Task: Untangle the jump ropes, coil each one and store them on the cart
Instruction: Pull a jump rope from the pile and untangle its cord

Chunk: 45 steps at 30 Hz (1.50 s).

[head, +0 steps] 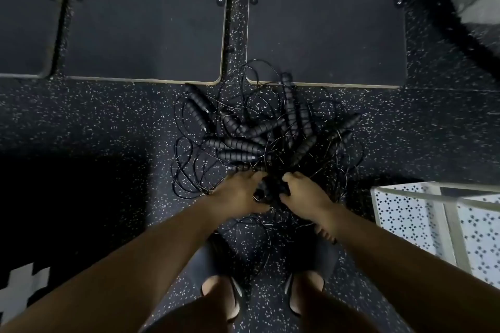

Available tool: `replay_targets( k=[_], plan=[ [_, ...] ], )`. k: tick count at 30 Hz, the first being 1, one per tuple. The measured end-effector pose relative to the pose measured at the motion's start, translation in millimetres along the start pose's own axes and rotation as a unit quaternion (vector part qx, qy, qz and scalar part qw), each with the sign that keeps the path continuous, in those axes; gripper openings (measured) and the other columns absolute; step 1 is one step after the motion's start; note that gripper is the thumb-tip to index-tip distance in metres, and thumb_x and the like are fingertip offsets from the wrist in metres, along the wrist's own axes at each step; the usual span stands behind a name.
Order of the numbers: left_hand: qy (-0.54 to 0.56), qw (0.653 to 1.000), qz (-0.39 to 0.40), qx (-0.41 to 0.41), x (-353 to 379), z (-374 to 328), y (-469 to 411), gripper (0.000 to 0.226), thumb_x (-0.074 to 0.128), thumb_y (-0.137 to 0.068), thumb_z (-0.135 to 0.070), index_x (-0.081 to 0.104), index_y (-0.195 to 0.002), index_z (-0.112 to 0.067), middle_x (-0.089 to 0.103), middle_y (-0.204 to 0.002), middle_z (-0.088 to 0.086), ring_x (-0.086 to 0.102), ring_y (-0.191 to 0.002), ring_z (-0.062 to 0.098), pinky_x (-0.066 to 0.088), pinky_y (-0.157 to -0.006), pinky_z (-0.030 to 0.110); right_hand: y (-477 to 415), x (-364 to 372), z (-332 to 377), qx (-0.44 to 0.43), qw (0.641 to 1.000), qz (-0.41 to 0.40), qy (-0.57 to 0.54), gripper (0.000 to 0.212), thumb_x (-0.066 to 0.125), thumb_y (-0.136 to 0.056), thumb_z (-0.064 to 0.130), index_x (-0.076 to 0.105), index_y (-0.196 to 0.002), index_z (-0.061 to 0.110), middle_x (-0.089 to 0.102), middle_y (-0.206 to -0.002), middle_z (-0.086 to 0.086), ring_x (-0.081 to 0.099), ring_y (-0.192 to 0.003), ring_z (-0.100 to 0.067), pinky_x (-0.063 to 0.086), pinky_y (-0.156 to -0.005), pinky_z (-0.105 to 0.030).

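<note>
On speckled floor point(108, 121), left hand point(238, 193) and right hand point(305, 194), fingers point(255, 176) grasping jump ropes point(243, 144) at tangle's near edge; hard pull risks tightening knots.

a tangled heap of black jump ropes with ribbed foam handles point(254, 140) lies on the dark speckled rubber floor point(108, 121), straight ahead of the person's dark slide sandals point(213, 259). the left hand point(238, 194) and the right hand point(305, 196) sit side by side at the heap's near edge, fingers curled into it. behind the heap, a left dark flat platform board point(143, 35) and a right dark flat platform board point(324, 35) lie side by side with a strip of floor between them. the heap's far loops overlap the right board's near corner. a white perforated metal cart point(411, 219) stands to the right, near the heap but apart from it. a black-and-white patterned mat point(19, 286) lies at the near left.
</note>
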<state>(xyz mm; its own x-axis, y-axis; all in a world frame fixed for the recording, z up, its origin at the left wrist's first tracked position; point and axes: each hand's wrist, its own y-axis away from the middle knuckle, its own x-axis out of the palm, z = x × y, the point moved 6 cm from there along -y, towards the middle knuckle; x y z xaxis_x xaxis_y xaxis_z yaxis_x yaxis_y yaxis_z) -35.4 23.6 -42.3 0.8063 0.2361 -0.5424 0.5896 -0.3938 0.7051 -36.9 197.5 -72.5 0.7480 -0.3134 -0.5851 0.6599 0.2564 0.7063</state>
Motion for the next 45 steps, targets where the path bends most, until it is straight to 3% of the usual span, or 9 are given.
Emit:
replay_targets(
  k=[5,10,14,21,24,34,38,42,45],
  plan=[
    [-0.032,0.998,0.037,-0.038,24.4,10.2,-9.8,0.087,0.074,-0.092,-0.058,0.032,-0.164,-0.03,0.035,-0.168,0.002,0.039,-0.151,0.028,0.041,-0.116,0.044,-23.3,39.9,-4.2,0.046,0.993,0.018,0.103,0.052,0.072,-0.097,0.03,0.048,-0.139,0.009,0.063,-0.129,-0.013,0.067,-0.115,-0.033,0.053,-0.084,-0.038],
    [-0.051,0.999,-0.005,-0.001,-7.3,1.8,23.8,0.055,0.073,-0.097,-0.052,0.057,-0.143,-0.026,0.065,-0.123,0.0,0.066,-0.112,0.023,0.05,-0.083,0.031,-22.7,34.8,2.4,0.084,0.994,-0.013,0.061,0.041,0.066,-0.098,0.01,0.051,-0.136,0.005,0.072,-0.12,-0.016,0.072,-0.109,-0.034,0.053,-0.074,-0.036],
    [-0.015,0.998,-0.057,0.003,-34.8,-16.3,62.1,0.048,0.066,-0.1,-0.054,0.058,-0.135,-0.022,0.066,-0.12,-0.004,0.064,-0.104,0.015,0.052,-0.089,0.033,-14.6,31.8,5.8,0.059,0.997,-0.011,0.056,0.021,0.067,-0.098,0.024,0.062,-0.116,0.014,0.073,-0.106,-0.009,0.074,-0.098,-0.031,0.05,-0.069,-0.03],
    [0.036,0.997,-0.052,-0.034,-32.5,14.4,59.4,0.059,0.072,-0.096,-0.056,0.058,-0.142,-0.021,0.068,-0.134,-0.002,0.065,-0.116,0.018,0.053,-0.104,0.038,-27.8,78.9,-11.3,0.13,0.991,0.003,-0.02,0.066,0.072,-0.098,0.038,0.042,-0.148,0.005,0.065,-0.137,-0.019,0.068,-0.122,-0.036,0.054,-0.088,-0.037],
    [0.031,0.998,-0.044,-0.036,-32.1,14.9,48.3,0.059,0.069,-0.099,-0.054,0.055,-0.145,-0.021,0.065,-0.136,-0.001,0.062,-0.118,0.019,0.051,-0.106,0.038,-34.4,78.0,-16.4,0.127,0.991,0.011,-0.05,0.059,0.074,-0.097,0.037,0.051,-0.141,0.005,0.067,-0.133,-0.019,0.069,-0.118,-0.035,0.055,-0.083,-0.034],
    [0.079,0.989,-0.124,0.024,-98.9,-27.3,73.3,0.061,0.075,-0.092,-0.009,0.054,-0.147,-0.027,0.066,-0.133,-0.008,0.064,-0.114,0.009,0.053,-0.09,0.015,67.0,-45.5,18.0,0.081,0.976,0.023,-0.2,0.02,0.049,-0.108,0.031,0.047,-0.118,0.013,0.06,-0.097,-0.005,0.053,-0.076,-0.02,0.039,-0.058,-0.033],
    [0.068,0.977,-0.188,0.069,-132.8,-66.3,106.7,0.065,0.073,-0.088,-0.003,0.056,-0.145,-0.029,0.06,-0.142,-0.007,0.058,-0.128,0.014,0.048,-0.109,0.028,138.8,-122.4,50.0,0.023,0.982,-0.029,-0.184,0.01,0.051,-0.107,0.026,0.053,-0.11,0.016,0.063,-0.093,-0.002,0.055,-0.072,-0.013,0.04,-0.049,-0.019],
    [0.103,0.958,-0.248,0.102,-154.6,-103.0,143.8,0.063,0.076,-0.088,-0.004,0.059,-0.144,-0.027,0.059,-0.148,-0.006,0.058,-0.127,0.012,0.045,-0.109,0.026,203.9,-175.6,77.7,-0.023,0.984,-0.101,-0.142,0.005,0.057,-0.101,0.025,0.06,-0.103,0.022,0.07,-0.08,0.005,0.056,-0.061,-0.01,0.039,-0.053,-0.026],
    [0.152,0.938,-0.291,0.108,-160.6,-123.1,174.1,0.042,0.076,-0.091,-0.007,0.067,-0.126,-0.028,0.073,-0.123,-0.007,0.069,-0.107,0.016,0.054,-0.094,0.03,258.5,-202.9,99.5,-0.065,0.973,-0.135,-0.177,0.009,0.058,-0.093,0.028,0.064,-0.098,0.024,0.077,-0.086,0.0,0.062,-0.065,-0.012,0.045,-0.065,-0.032]
  ],
)
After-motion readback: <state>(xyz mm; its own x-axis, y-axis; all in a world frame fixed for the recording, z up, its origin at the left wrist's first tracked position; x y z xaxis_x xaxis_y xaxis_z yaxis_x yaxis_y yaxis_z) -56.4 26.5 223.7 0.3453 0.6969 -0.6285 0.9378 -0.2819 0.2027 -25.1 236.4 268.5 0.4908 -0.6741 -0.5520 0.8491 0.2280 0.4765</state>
